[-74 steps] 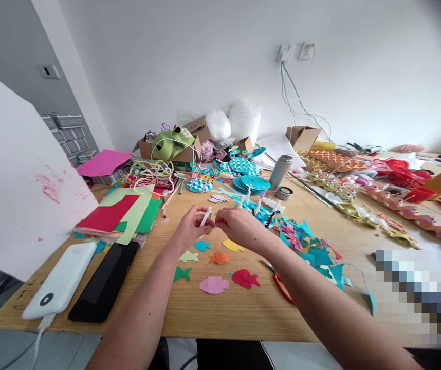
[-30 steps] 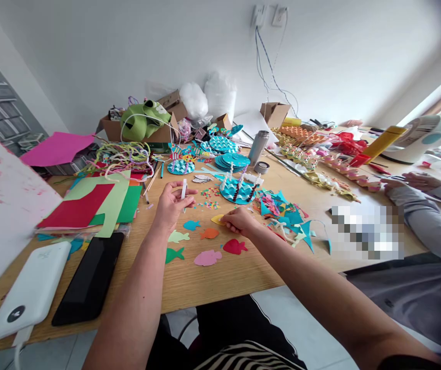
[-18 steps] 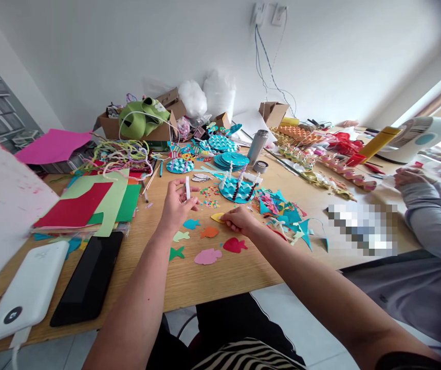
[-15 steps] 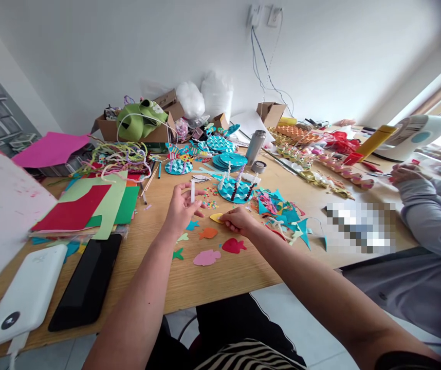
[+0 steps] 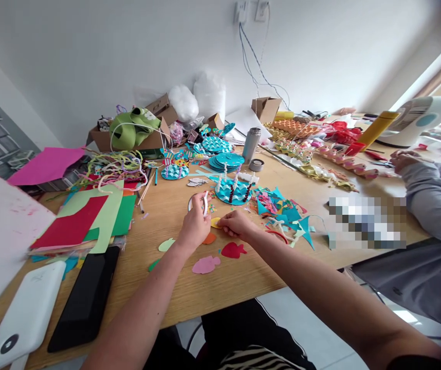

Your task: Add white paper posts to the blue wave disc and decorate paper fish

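My left hand (image 5: 194, 224) is closed around a narrow white ring, which looks like a roll of tape (image 5: 205, 203). Just right of it, my right hand (image 5: 236, 224) pinches a yellow paper cutout (image 5: 215, 222) low over the table. An orange paper fish (image 5: 209, 238) is partly hidden beside my left hand. Nearer me lie a red paper fish (image 5: 233, 251), a pink paper fish (image 5: 205, 264) and a pale green cutout (image 5: 166, 245). A green cutout (image 5: 153, 264) is half covered by my left forearm. Beyond my hands stands a blue wavy base (image 5: 231, 191) with beaded posts.
Paper scraps (image 5: 282, 208) lie to the right, and a steel flask (image 5: 251, 146) stands behind beside a grey tape roll (image 5: 256, 165). Coloured sheets (image 5: 74, 221), a black phone (image 5: 85, 298) and a white power bank (image 5: 23, 313) sit left. A person's grey sleeve (image 5: 423, 205) is at right.
My left hand has moved nearer to the yellow cutout and turned, so the tape roll now shows as a ring. My right hand still pinches the cutout. The view has shifted slightly.
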### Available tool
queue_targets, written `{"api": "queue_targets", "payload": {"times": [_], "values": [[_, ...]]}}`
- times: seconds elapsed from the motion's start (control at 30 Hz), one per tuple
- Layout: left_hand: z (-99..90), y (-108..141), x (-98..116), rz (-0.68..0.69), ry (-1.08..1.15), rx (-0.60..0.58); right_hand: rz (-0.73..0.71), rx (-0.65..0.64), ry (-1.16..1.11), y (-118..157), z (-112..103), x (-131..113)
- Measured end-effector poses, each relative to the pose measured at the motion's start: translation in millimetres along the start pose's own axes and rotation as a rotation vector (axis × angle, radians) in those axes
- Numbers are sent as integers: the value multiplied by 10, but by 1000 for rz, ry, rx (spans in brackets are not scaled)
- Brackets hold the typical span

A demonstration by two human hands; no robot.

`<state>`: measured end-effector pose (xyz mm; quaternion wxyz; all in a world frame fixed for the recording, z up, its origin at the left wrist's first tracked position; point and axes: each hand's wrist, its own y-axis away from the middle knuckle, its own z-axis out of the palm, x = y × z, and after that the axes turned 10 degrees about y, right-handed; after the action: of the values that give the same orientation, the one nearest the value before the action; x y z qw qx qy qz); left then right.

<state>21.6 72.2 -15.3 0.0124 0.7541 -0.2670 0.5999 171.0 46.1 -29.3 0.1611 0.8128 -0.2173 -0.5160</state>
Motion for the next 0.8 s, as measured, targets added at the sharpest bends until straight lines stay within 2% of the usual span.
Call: {"api": "queue_targets", "payload": {"times": [0.13, 0.27, 0.47, 0.8], "values": [[37, -16, 4, -20, -438, -53, -8, 3, 0, -5, -2, 20], [105, -46, -33, -67, -695, -88, -5, 6, 1, 1, -3, 18], [154, -65, -145, -45, -794, -88, -4, -1, 8, 1, 3, -3], [154, -94, -123, -70, -862, -103, -1, 52, -25, 1, -32, 5]]}}
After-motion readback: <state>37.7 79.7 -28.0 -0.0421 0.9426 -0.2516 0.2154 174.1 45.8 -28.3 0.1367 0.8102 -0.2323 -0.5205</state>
